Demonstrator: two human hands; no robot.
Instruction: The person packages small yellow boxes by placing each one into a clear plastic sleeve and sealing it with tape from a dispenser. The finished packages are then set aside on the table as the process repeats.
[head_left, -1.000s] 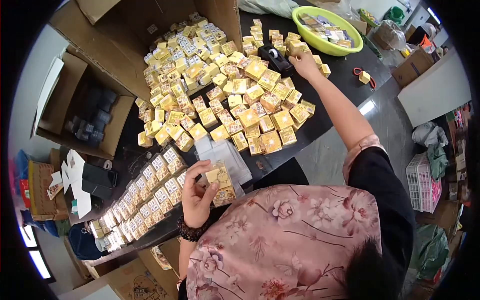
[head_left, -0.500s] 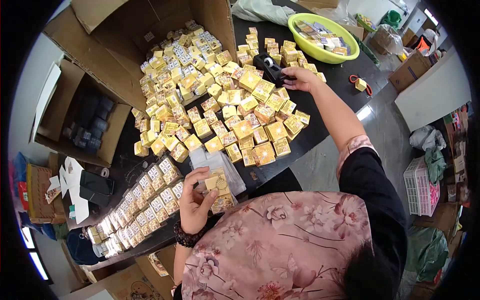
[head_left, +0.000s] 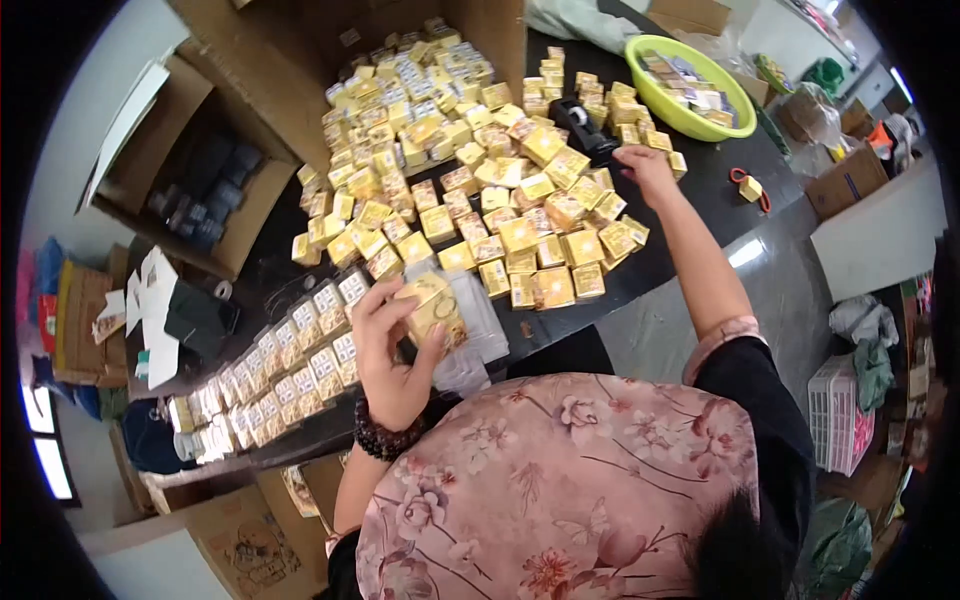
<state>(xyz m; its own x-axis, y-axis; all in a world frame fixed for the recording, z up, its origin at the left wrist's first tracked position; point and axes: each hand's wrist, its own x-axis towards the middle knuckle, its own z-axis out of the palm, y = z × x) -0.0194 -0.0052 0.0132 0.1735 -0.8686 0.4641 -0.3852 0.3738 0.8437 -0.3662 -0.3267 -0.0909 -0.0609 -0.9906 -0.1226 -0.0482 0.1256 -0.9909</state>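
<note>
Gold boxes — in left hand

Right hand — drawn back to near end of tape dispenser; gold pack — tipped in left hand.

The left forearm is raised near, the left grip curling its fingers opposite the thumb. The right forearm extends far right, the right grip pointing its fingertips left.
</note>
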